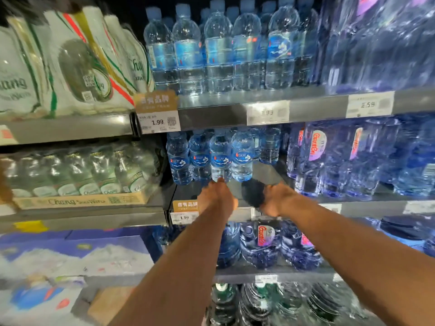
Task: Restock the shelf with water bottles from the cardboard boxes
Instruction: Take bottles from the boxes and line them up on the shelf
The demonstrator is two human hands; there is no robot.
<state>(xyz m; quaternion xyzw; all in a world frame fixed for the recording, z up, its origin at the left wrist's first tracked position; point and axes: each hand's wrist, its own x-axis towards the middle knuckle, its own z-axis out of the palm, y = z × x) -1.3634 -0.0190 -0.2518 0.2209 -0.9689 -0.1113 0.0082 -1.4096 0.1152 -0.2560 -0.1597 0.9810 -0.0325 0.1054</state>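
Small blue-labelled water bottles stand in a row on the middle shelf. My left hand reaches in at the shelf's front. Its fingertips touch the base of one bottle in that row. My right hand hovers over the shelf's front edge just to the right, beside a dark blurred patch. How its fingers lie is unclear. No cardboard box of bottles shows near my hands.
Taller water bottles fill the upper shelf, with price tags on its rail. Large blue jugs stand to the right and below. Shrink-wrapped packs sit on the left shelves. A brown carton lies low on the left.
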